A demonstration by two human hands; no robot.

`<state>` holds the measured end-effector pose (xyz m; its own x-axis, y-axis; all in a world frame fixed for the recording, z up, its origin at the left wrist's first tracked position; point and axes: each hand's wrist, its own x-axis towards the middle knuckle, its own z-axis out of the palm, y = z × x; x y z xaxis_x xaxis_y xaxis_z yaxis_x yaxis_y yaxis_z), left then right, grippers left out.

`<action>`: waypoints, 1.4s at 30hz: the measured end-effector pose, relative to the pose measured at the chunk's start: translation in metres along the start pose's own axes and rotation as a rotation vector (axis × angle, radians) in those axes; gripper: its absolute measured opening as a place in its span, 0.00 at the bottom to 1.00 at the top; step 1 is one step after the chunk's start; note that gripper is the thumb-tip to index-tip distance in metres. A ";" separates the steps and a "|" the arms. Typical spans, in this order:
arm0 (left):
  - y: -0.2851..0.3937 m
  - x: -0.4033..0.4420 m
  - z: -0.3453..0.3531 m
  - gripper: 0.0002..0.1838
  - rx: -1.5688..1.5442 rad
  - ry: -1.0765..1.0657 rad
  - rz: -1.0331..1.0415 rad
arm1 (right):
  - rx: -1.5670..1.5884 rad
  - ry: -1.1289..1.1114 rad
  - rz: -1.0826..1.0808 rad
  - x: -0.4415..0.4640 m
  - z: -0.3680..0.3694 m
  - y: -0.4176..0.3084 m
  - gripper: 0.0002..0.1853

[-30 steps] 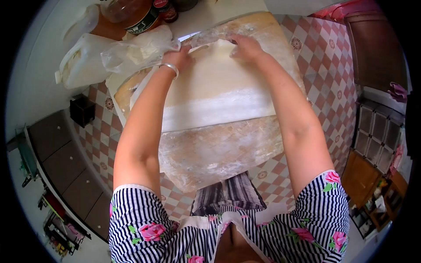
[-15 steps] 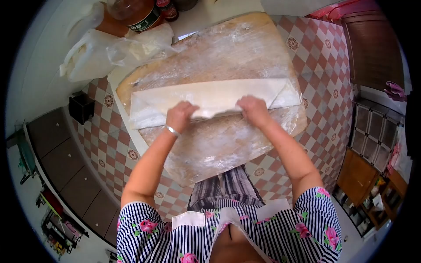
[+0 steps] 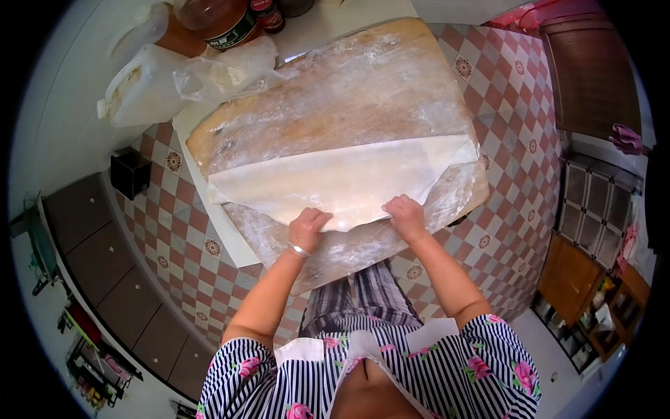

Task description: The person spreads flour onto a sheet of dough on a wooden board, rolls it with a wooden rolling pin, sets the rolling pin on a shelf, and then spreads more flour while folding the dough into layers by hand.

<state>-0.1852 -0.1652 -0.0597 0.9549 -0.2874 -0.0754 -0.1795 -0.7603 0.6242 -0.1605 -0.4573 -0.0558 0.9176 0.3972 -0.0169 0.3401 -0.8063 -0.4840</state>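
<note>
A wide, pale sheet of dough (image 3: 335,178) lies folded across the floured wooden board (image 3: 349,84), its near edge bowed toward me. My left hand (image 3: 308,229), with a silver bracelet at the wrist, is closed on that near edge left of its middle. On the same edge, a little to the right, my right hand (image 3: 406,216) pinches the dough between thumb and fingers. Between the two hands the edge looks slightly wavy.
A plastic bag (image 3: 230,70), a whitish plastic jug (image 3: 143,87) and a large jar of amber liquid (image 3: 220,21) stand at the back left. A black bin (image 3: 130,172) is on the tiled floor. Shelves (image 3: 593,209) stand at the right.
Both hands have come from the board's far side toward me, drawing the dough's far edge over the sheet. The far part of the board is now uncovered.
</note>
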 end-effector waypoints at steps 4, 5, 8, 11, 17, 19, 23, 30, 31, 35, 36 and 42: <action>-0.003 -0.007 0.008 0.14 0.013 0.009 -0.009 | -0.005 0.021 0.004 -0.004 0.002 -0.004 0.11; -0.002 -0.007 0.007 0.13 0.007 0.010 -0.005 | -0.002 0.035 0.014 -0.005 0.001 -0.006 0.10; -0.001 -0.007 0.002 0.14 -0.013 0.005 0.016 | -0.010 0.056 0.026 -0.011 0.009 -0.010 0.09; -0.004 -0.008 -0.001 0.16 0.002 0.002 0.041 | -0.015 0.034 0.050 -0.017 0.012 -0.015 0.08; -0.008 -0.013 0.000 0.14 0.016 -0.051 0.011 | -0.009 0.062 0.060 -0.023 0.022 -0.016 0.08; -0.008 -0.015 0.000 0.14 0.017 -0.053 0.010 | -0.005 0.059 0.066 -0.025 0.022 -0.018 0.08; -0.009 -0.017 0.001 0.14 0.009 -0.053 0.008 | -0.002 0.059 0.062 -0.027 0.023 -0.019 0.08; -0.008 -0.016 0.003 0.14 0.001 -0.066 0.016 | -0.012 0.070 0.058 -0.025 0.020 -0.015 0.07; -0.008 -0.016 0.007 0.14 -0.010 -0.060 0.019 | -0.001 0.093 0.061 -0.026 0.021 -0.012 0.07; -0.007 -0.021 0.006 0.16 0.015 -0.094 -0.024 | -0.014 0.054 0.060 -0.020 0.016 -0.015 0.07; -0.010 -0.023 0.008 0.17 0.007 -0.092 -0.026 | -0.005 0.061 0.046 -0.019 0.017 -0.015 0.08; -0.008 -0.024 0.011 0.20 -0.036 -0.100 -0.045 | 0.001 0.030 0.030 -0.017 0.012 -0.012 0.12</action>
<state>-0.2095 -0.1586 -0.0718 0.9331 -0.3114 -0.1801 -0.1266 -0.7528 0.6460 -0.1828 -0.4495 -0.0601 0.9331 0.3597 -0.0051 0.3124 -0.8173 -0.4842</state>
